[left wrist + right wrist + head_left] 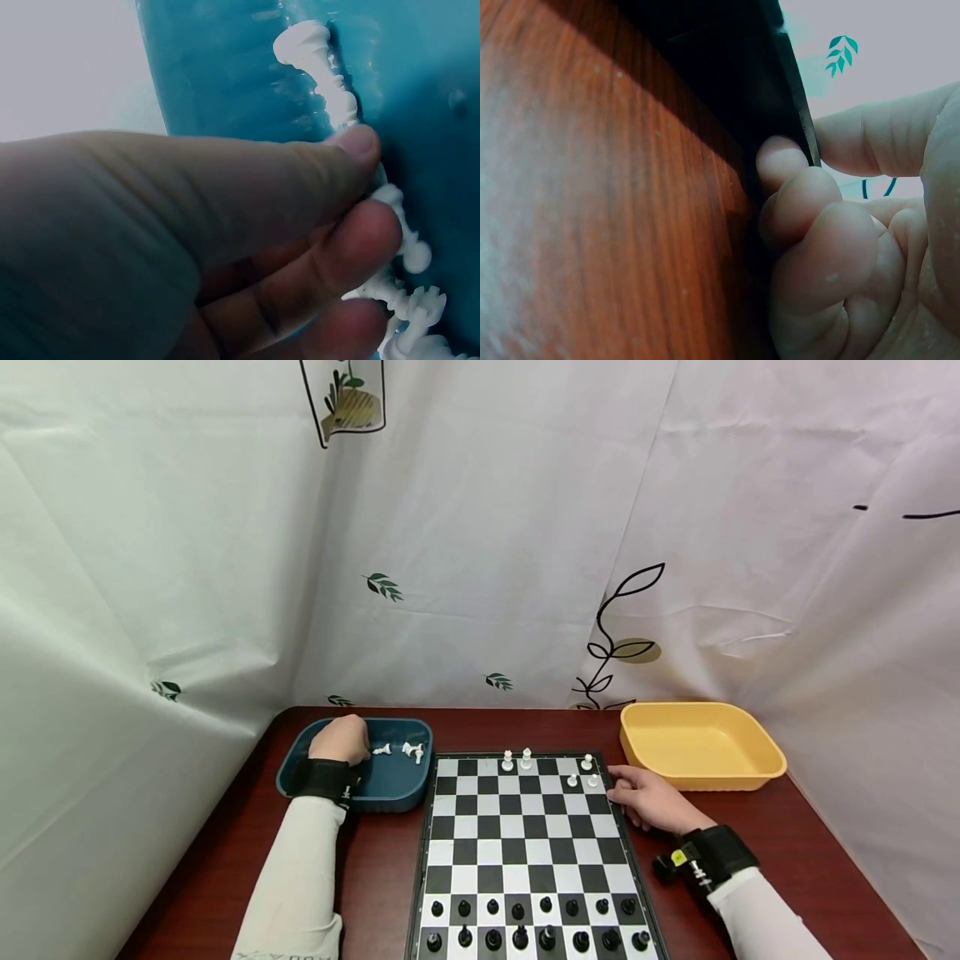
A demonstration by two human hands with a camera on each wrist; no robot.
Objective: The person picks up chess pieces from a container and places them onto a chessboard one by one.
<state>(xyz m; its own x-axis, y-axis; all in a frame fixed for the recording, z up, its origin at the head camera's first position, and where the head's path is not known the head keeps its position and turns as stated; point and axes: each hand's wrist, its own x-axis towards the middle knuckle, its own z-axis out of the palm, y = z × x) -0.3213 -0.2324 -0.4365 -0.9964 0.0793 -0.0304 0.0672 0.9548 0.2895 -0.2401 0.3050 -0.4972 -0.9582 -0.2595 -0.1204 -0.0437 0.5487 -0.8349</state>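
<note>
From the head camera, I have the chessboard [528, 852] dead ahead on the red-brown table [382, 877]. My left hand [341, 740] is out at ten o'clock, dipped into the blue tray [390, 793], with a few loose white pieces [401, 749] lying just to its right on the tray floor. My right hand [651, 799] sits at one o'clock against the board's right edge, near the five white pieces already standing on the far rows [525, 761]. The yellow tray [701, 747] is beyond it at two o'clock. Black pieces [536, 922] fill the two near rows.

In the left wrist view, the thumb and fingers [352, 247] are curled in close, narrowing on a white chess piece [319, 67] that lies on its side against the tray wall [225, 67]; the thumb tip touches its lower end. More white pieces [412, 300] cluster at five o'clock under the fingertips. I judge these light, hard, smooth plastic, apt to roll or skid on the glossy tray, so I would pinch one across its narrow waist rather than its rounded head.

In the right wrist view, the right-hand fingers [810, 210] are curled about the thin black rim of the board [780, 97], thumb above and fingertips beneath, holding it steady on the table [592, 225]. The board looks stiff and light; a grip at the edge should stop it sliding.
</note>
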